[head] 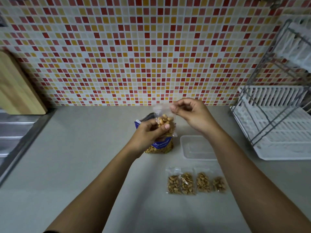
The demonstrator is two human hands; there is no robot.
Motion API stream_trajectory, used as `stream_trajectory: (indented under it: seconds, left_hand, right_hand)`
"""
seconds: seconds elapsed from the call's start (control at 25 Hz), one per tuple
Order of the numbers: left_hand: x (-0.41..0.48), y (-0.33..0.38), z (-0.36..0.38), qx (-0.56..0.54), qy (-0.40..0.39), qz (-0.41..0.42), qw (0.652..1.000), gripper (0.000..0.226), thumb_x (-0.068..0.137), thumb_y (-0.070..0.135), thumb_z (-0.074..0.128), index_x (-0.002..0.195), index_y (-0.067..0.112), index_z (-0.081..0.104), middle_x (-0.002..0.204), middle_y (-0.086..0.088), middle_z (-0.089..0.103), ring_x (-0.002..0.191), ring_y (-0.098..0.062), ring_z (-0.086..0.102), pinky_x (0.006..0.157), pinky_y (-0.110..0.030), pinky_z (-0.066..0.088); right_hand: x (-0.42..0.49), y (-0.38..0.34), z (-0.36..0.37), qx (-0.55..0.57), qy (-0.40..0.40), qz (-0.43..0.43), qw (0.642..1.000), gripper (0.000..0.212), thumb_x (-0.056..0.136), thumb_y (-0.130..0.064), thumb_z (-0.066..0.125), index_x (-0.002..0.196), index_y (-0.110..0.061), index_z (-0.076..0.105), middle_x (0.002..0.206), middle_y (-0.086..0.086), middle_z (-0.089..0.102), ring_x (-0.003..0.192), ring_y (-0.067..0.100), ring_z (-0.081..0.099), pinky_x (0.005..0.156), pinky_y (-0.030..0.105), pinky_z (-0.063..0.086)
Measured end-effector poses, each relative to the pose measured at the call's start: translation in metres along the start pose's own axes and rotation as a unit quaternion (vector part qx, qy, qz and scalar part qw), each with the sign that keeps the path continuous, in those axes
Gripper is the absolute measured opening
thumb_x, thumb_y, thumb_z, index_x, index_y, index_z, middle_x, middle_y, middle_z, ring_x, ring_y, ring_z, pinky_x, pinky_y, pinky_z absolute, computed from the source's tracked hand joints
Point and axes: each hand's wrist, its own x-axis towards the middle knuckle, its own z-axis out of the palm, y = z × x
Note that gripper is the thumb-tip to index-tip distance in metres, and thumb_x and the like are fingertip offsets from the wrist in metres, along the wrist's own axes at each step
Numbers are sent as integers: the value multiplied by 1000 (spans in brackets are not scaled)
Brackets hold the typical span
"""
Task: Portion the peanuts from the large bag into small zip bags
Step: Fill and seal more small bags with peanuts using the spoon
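Note:
A small clear zip bag (pixel 165 121) partly filled with peanuts hangs above the counter. My left hand (pixel 148 133) grips its lower part, thumb over the nuts. My right hand (pixel 190 113) pinches the bag's top edge at its right corner. Behind and below my left hand stands the large blue peanut bag (pixel 161 147), open at the top and mostly hidden. Several filled small zip bags (pixel 196 183) lie in a row on the counter nearer to me.
A clear plastic container (pixel 198 147) lies right of the large bag. A white dish rack (pixel 276 125) fills the right side. A wooden board (pixel 18 88) leans at the left wall above a steel sink edge (pixel 20 137). A tiled wall rises behind.

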Motion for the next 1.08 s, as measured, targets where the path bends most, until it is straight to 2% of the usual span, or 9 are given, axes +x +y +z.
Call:
stream_trajectory:
  seconds: [0.12,0.24,0.32,0.44,0.52,0.64,0.76,0.88,1.08]
  left_hand:
    - [-14,-17,8,10,-12,-21,1000,26,87,16,62,108,2,67,102,-10,71,95,-18,67,86,-27,53]
    - [-34,-48,17,-1,-27,-32,999,29,85,18,63,96,-9,66,89,-13,65,83,-17,60,77,-27,50]
    - [-46,-74,20,22,-39,-60,997,34,86,30,61,80,-4,64,74,-8,57,71,-15,50,68,-28,43]
    - [-59,-111,21,4,-40,-154,987,22,91,23,57,72,16,64,65,3,51,59,-7,41,59,-20,36]
    - [-67,-131,19,-63,-9,-216,974,14,92,15,56,81,15,66,72,1,58,61,-7,47,60,-19,39]
    - [-73,-156,14,-93,71,-280,953,10,85,1,59,81,8,64,72,-7,59,61,-13,52,63,-25,42]
    - [-72,-171,14,62,128,-290,946,11,74,7,66,73,18,69,67,-5,62,62,-19,53,62,-32,45]
    - [-72,-173,21,227,172,-277,918,11,74,18,69,85,17,71,82,-4,72,78,-20,65,76,-30,52]
    - [-75,-174,28,286,177,-257,906,17,78,18,67,94,10,66,82,-2,65,75,-12,56,57,-13,40]
  right_hand:
    - [-23,11,-7,-19,-10,3,1000,13,79,-15,72,77,-26,67,78,-8,69,74,8,65,71,17,53]
    - [-47,37,-8,-21,-43,47,998,11,78,-12,72,78,-22,68,74,-6,70,67,5,64,66,19,54]
    - [-60,60,-3,-15,-59,96,994,11,78,-11,72,77,-21,69,69,-6,69,59,1,62,60,15,50]
    - [-68,100,13,-45,-96,174,979,10,76,-14,75,76,-22,69,68,-3,69,56,0,62,60,15,49]
    - [-72,127,30,-90,-116,203,968,7,76,-15,76,79,-17,71,69,-4,68,56,-3,62,60,13,47]
    - [-73,160,54,-197,-109,171,959,12,78,-22,74,87,-14,73,78,-1,71,67,4,63,64,15,47]
    - [-66,175,65,-270,-86,159,946,11,78,-29,72,85,-21,73,84,-1,74,79,15,67,74,27,53]
    - [-63,179,70,-342,-123,155,919,12,78,-32,70,86,-23,73,88,-4,74,84,16,68,76,30,54]
    - [-65,183,76,-390,-137,166,895,12,76,-30,66,84,-25,72,89,-2,74,86,21,67,74,29,53]
